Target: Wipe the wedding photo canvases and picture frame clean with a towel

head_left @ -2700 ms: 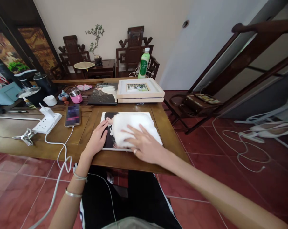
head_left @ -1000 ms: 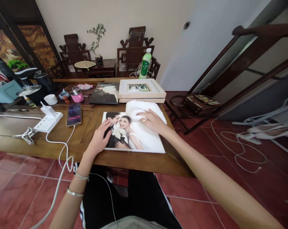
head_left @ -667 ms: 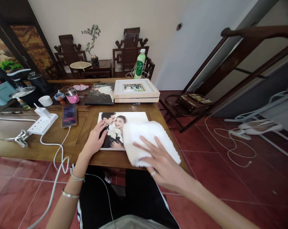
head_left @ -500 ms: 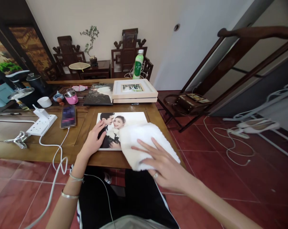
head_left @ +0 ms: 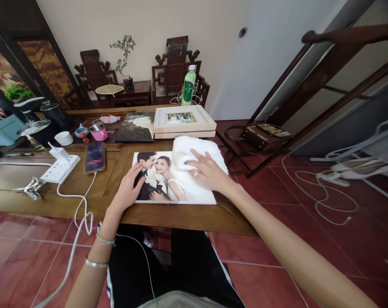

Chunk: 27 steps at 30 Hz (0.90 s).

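A photo panel (head_left: 155, 184) with a picture of a couple lies flat on the wooden table (head_left: 177, 215) before me. My left hand (head_left: 129, 185) rests on its left edge, open, fingers extended over the picture. On the panel's upper right part lies a white towel (head_left: 194, 149), its far edge reaching close to the frames behind. My right hand (head_left: 210, 171) holds the towel down from above, fingers partly spread and pressed into the cloth. The towel hides the upper right corner of the panel.
Behind the panel are a pale picture frame (head_left: 210, 122) and a dark photo panel (head_left: 132, 133). A green bottle (head_left: 189, 87) stands behind them. Leftward lie a phone (head_left: 95, 157), a white power strip (head_left: 61, 168) with cords, and a pink mug (head_left: 99, 133).
My right hand has slid the towel away from me, from the panel's near right corner to its far right part. The panel's lower right is uncovered. My left hand stays in place.
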Each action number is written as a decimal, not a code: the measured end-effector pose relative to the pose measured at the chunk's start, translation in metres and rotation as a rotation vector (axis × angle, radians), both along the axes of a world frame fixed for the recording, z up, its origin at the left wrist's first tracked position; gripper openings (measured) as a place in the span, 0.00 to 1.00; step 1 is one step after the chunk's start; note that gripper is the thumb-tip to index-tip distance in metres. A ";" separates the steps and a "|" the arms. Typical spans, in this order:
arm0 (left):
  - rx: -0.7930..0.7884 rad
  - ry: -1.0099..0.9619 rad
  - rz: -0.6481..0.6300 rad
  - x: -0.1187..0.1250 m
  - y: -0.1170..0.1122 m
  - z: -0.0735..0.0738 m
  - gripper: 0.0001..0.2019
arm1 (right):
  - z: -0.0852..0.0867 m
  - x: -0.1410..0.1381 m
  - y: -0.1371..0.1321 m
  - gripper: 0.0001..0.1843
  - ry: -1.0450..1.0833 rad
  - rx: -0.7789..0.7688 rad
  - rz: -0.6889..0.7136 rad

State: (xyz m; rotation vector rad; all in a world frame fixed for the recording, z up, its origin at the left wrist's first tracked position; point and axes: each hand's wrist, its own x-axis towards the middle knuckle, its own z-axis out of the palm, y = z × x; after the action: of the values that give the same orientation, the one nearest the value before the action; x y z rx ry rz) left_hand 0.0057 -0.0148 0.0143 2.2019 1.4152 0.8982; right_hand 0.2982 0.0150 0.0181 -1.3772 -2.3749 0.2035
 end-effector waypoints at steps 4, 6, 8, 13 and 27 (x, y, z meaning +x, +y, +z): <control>0.023 -0.002 0.002 0.000 0.002 -0.003 0.22 | 0.005 -0.002 -0.070 0.22 -0.018 0.002 0.132; 0.029 0.002 0.006 0.000 0.002 -0.004 0.23 | 0.009 -0.004 -0.105 0.22 -0.028 0.010 0.202; 0.027 0.007 0.004 0.001 0.001 -0.003 0.23 | 0.012 -0.007 -0.129 0.20 -0.039 0.006 0.274; 0.015 0.012 -0.005 0.001 -0.001 0.001 0.22 | 0.016 -0.011 -0.122 0.20 -0.026 -0.013 0.345; 0.009 0.013 0.002 -0.001 0.002 -0.002 0.22 | 0.013 -0.034 0.005 0.25 -0.147 0.050 0.105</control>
State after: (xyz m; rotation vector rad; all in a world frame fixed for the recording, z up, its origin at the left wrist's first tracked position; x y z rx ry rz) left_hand 0.0043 -0.0127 0.0122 2.2166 1.4218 0.8941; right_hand 0.2642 0.0204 0.0314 -1.2864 -2.5578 0.0730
